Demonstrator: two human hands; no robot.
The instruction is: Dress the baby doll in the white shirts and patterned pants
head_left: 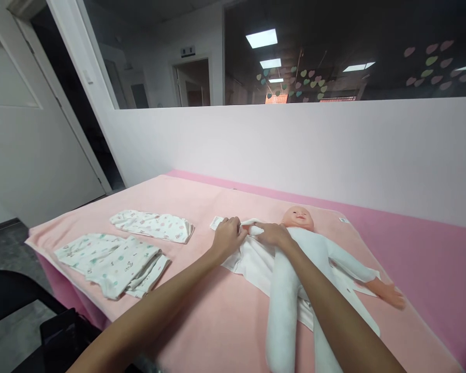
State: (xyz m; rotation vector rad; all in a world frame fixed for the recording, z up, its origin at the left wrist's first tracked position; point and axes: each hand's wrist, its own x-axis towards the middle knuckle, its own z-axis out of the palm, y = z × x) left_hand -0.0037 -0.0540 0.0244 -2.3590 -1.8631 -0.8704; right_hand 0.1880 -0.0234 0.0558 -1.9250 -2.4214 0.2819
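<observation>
A baby doll (pixel 306 243) with a white cloth body lies on its back on a pink blanket (pixel 202 321). A white garment (pixel 252 267) is spread under it. My left hand (pixel 228 235) is closed on the garment's sleeve end, beside the doll's arm. My right hand (pixel 274 234) grips the doll's white arm (pixel 256 229) where it enters that sleeve. The doll's other arm (pixel 388 295) stretches out to the right with a bare hand.
Two folded patterned baby garments lie to the left: one (pixel 153 226) farther back, one (pixel 114 261) near the blanket's left edge. A darker pink mat (pixel 431 248) extends right. A white wall with a window stands behind. A dark chair (pixel 31 321) is at lower left.
</observation>
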